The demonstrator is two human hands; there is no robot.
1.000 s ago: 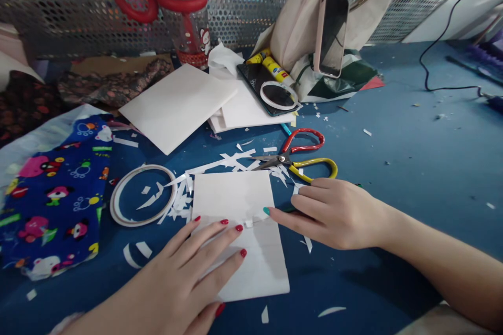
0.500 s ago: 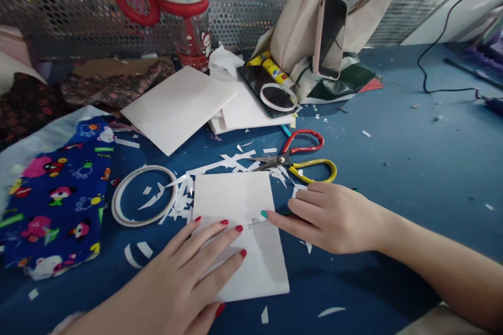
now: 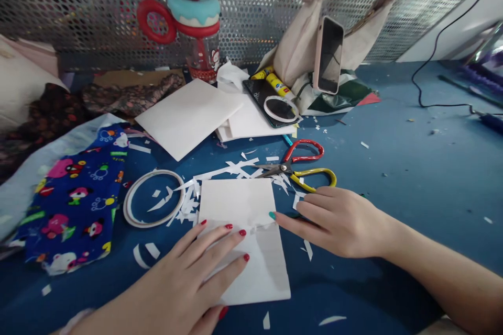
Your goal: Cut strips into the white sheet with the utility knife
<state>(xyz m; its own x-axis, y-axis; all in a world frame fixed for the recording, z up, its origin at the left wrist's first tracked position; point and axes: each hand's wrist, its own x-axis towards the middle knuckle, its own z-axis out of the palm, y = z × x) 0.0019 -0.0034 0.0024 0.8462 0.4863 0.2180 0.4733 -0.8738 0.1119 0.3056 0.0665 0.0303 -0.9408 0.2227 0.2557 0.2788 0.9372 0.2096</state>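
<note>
A white sheet [image 3: 239, 204] lies flat on the blue table [image 3: 412, 167] in front of me. My left hand [image 3: 188, 282] rests on its lower left part, fingers spread flat with red nails. My right hand [image 3: 338, 222] lies at the sheet's right edge, its forefinger with a teal nail stretched onto the sheet at a faint strip of clear tape [image 3: 261, 226]. The other fingers lie loosely on the table. Neither hand holds anything.
Scissors [image 3: 298, 165] with red and yellow handles lie just behind my right hand among white paper scraps. A tape ring [image 3: 154, 204] and patterned blue cloth [image 3: 74, 199] sit left. Behind are white sheets [image 3: 188, 115], a glue stick [image 3: 277, 84], a phone [image 3: 329, 55], a bag, a bottle [image 3: 198, 26].
The view has tilted and shifted slightly. My right forefinger has slid a little along the tape at the sheet's edge. My left hand stays pressed on the sheet.
</note>
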